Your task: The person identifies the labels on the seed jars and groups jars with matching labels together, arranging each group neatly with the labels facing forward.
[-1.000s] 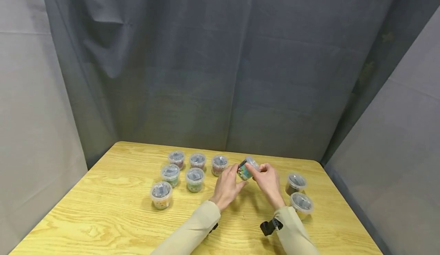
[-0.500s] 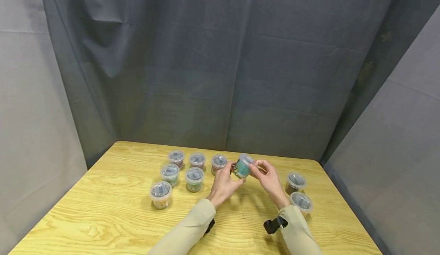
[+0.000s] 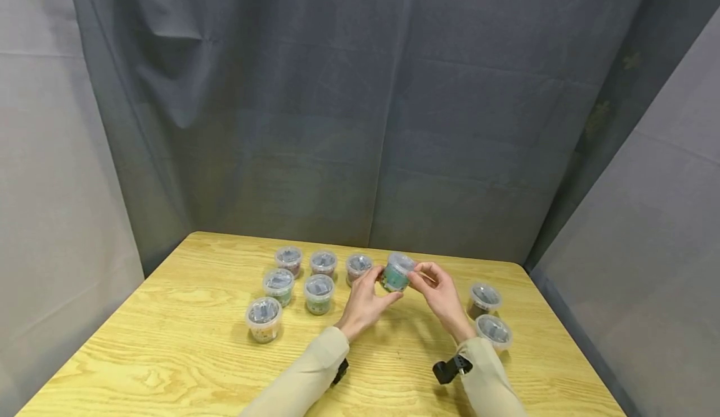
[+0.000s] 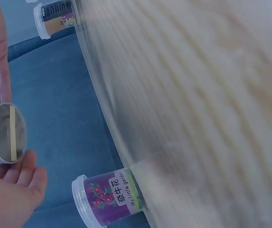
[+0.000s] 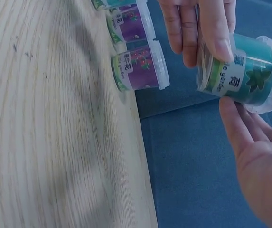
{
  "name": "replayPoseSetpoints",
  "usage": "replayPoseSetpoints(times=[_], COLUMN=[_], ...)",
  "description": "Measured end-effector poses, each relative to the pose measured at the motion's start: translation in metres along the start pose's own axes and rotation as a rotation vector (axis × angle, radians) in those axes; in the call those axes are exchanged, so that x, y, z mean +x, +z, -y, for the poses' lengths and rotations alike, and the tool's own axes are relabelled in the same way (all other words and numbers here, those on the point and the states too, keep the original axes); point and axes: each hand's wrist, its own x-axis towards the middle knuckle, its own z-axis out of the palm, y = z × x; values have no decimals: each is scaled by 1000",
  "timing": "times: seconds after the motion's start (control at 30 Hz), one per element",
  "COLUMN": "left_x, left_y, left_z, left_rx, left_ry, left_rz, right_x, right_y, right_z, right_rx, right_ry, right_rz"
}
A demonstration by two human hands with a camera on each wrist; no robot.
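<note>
A: How is the space closed in?
B: By a dark curtain [image 3: 315, 104] behind, with pale sheets [image 3: 62, 129] hung at both sides.
A: And the tabletop [image 3: 174, 336]?
B: Six tubs [image 3: 319, 301] are grouped on its left, two other tubs [image 3: 493, 331] set on its right.
A: What is being handled?
B: The left hand [image 3: 362, 309] is closed round one side of a teal tub [image 3: 397, 274], which is pinched at the other by the right hand [image 3: 443, 298]; it is held above the tabletop, lid [image 3: 401, 261] upward.
A: Which step is underway?
B: Inspection, probably. For the next move, a steady two-handed grip is called for.
</note>
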Motion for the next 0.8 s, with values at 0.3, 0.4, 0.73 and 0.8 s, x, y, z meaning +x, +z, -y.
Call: replayPoseSetpoints(times=[0.3,0.4,0.73,0.8], left_x=[0,1,-4,-4], left_y=[0,-1,-12,-13], left_z=[1,3,5,6], left_rx=[41,40,-87,-66], left_ry=[5,-12,-123,-122], left_rz=[1,20,121,103], right_x=[1,0,-3,-2], right_y=[-1,-1,5,7], right_z=[-6,-8,-7,-7], right_rx=[-1,12,-58,-52], right_ry=[5,12,38,46], right_rz=[17,41,68,64])
